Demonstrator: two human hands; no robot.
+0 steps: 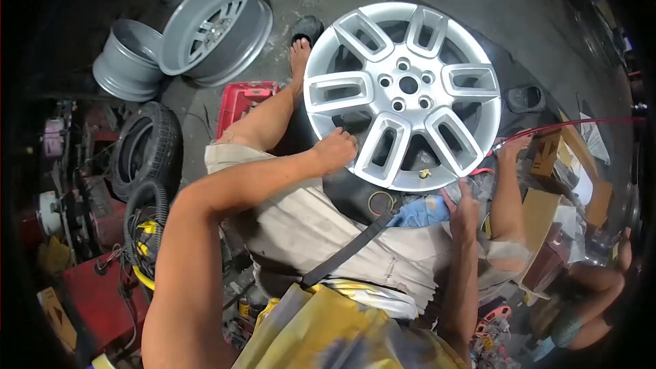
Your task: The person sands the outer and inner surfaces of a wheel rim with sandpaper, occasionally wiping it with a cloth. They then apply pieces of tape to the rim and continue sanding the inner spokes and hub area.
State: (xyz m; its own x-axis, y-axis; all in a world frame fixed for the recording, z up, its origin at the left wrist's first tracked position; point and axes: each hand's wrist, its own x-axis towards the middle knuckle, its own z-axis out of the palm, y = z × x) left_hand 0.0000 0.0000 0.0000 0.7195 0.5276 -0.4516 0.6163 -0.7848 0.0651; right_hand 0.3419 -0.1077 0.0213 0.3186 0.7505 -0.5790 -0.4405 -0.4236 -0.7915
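A silver alloy wheel (pixel 408 68) with paired spokes and several bolt holes leans between my legs, its face towards me. My left hand (pixel 336 149) is closed on the wheel's lower left edge, knuckles up. At the lower right edge, my right hand (pixel 463 206) grips the rim from below, some of its fingers hidden. A small yellow piece (pixel 424 173) sits at the valve area inside the lower rim. Beside my right hand lies a blue cloth (pixel 420 212) on my lap. A roll of tape (pixel 380 203) shows under the wheel.
Two more grey wheels (pixel 215 31) (pixel 130 61) stand at the upper left, near a red crate (pixel 240 99). Tyres (pixel 147 150) and a red machine (pixel 99 301) fill the left. Cardboard boxes (pixel 547 232) and a red hose (pixel 581 121) are at the right, with another person's arm (pixel 598 287).
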